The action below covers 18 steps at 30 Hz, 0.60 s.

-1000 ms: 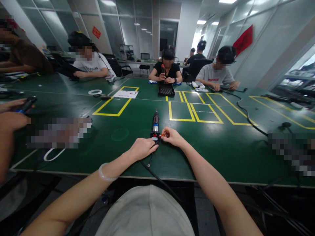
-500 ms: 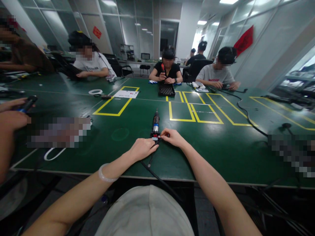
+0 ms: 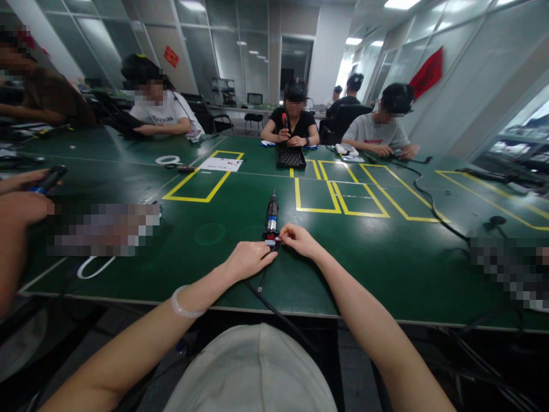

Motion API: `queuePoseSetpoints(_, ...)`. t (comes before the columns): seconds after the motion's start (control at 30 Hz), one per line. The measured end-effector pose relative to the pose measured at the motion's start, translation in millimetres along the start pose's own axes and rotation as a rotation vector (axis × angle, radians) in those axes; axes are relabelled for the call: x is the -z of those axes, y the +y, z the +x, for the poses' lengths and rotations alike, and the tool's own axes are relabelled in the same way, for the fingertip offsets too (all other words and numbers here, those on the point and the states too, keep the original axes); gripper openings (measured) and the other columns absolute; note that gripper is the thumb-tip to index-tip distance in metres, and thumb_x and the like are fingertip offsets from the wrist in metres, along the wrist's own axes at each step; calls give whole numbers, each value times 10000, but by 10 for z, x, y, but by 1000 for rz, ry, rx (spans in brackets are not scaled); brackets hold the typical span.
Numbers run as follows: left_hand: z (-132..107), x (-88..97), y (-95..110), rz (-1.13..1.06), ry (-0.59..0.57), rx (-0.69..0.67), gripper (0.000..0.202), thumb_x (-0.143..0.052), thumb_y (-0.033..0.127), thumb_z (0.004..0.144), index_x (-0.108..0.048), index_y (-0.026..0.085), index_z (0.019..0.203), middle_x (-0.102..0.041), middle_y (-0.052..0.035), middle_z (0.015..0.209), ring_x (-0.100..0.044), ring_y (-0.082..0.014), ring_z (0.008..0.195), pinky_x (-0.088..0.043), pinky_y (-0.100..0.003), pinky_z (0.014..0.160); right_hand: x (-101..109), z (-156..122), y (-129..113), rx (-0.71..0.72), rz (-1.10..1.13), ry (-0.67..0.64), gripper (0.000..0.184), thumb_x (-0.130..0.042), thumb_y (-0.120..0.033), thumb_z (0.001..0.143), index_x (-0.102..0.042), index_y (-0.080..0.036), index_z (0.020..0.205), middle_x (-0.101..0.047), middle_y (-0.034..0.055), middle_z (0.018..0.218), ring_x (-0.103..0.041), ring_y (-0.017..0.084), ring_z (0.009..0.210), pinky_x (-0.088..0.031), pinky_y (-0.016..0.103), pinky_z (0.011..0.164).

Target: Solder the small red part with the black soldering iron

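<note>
An electric screwdriver (image 3: 271, 215) lies on the green table, its thin bit pointing away from me. Its housing looks opened at the near end, where a silver motor section, a blue band and small red parts show. My left hand (image 3: 251, 258) rests palm down at this near end, fingers holding it against the table. From the right, my right hand (image 3: 299, 239) pinches at the red parts; what sits between thumb and fingertip is too small to make out. A black cable (image 3: 274, 309) runs from beneath my left hand over the table's near edge.
Yellow tape outlines (image 3: 317, 210) mark the green table (image 3: 364, 274). Across it, a person works over a black tray (image 3: 290, 157). A paper sheet (image 3: 222, 165) and a white ring-shaped coil (image 3: 167, 160) lie at left. A neighbour's hand (image 3: 26, 200) holds a similar tool. Cables run along the right.
Both hands and the screwdriver stay almost in place. My right fingertips shift very slightly at the red parts, and the camera view moves a little.
</note>
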<state>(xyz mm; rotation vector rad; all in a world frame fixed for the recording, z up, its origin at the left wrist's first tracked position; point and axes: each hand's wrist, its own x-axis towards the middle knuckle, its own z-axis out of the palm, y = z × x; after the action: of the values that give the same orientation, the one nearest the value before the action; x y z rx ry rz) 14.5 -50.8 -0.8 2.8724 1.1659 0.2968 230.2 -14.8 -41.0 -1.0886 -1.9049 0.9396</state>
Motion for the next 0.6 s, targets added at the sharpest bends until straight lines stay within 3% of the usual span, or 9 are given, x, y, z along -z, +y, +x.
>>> queuePoseSetpoints(0.07,0,5,-18,-100,6,35,495,-315,474,996,-692,207,819,-735,-47,903,-670,-186,841,-448,-266,668,1,2,13,3,14,-6,126,-505,-139,772,-572,-179,871,-597,-29,704,-530,117,625,-408,235,637)
queuePoseSetpoints(0.17,25,25,-74,-312,-8,154,602,-229,502,1006,-626,200,668,-679,-13,701,-634,-166,690,-425,-262,623,-3,6,26,13,63,-21,149,-494,-130,752,-559,-179,876,-597,-26,701,-546,127,637,-419,244,644)
queuePoseSetpoints(0.23,73,49,-115,-391,57,228,608,-212,499,1006,-591,194,641,-628,-8,642,-600,-158,637,-429,-267,620,-10,9,29,18,94,-27,157,-495,-124,732,-547,-179,870,-606,-19,718,-555,134,652,-424,249,648)
queuePoseSetpoints(0.33,197,74,-152,-358,254,196,390,-380,458,968,-644,188,868,-682,-44,919,-627,-187,878,-478,-299,796,-16,9,20,18,101,-18,153,-497,-118,717,-526,-184,852,-622,-10,756,-567,138,683,-429,252,664)
queuePoseSetpoints(0.4,303,52,-161,-305,289,85,309,-492,424,923,-633,202,1087,-636,-79,1211,-567,-219,1133,-443,-354,972,-11,4,7,23,76,-16,140,-497,-117,720,-515,-189,838,-608,-18,753,-555,135,683,-423,250,669)
queuePoseSetpoints(0.47,408,-5,-169,-257,219,-3,350,-547,417,894,-612,222,1177,-559,-88,1368,-482,-241,1276,-376,-412,1077,0,-2,-6,36,28,-5,129,-499,-116,718,-513,-192,822,-581,-28,739,-525,129,665,-407,245,661)
queuePoseSetpoints(0.6,536,-123,-195,-144,74,40,286,-566,456,870,-666,236,1023,-546,-80,1401,-406,-285,1359,-295,-510,1131,25,-3,-10,47,-28,39,122,-496,-118,715,-524,-195,806,-557,-33,728,-488,128,647,-382,241,641)
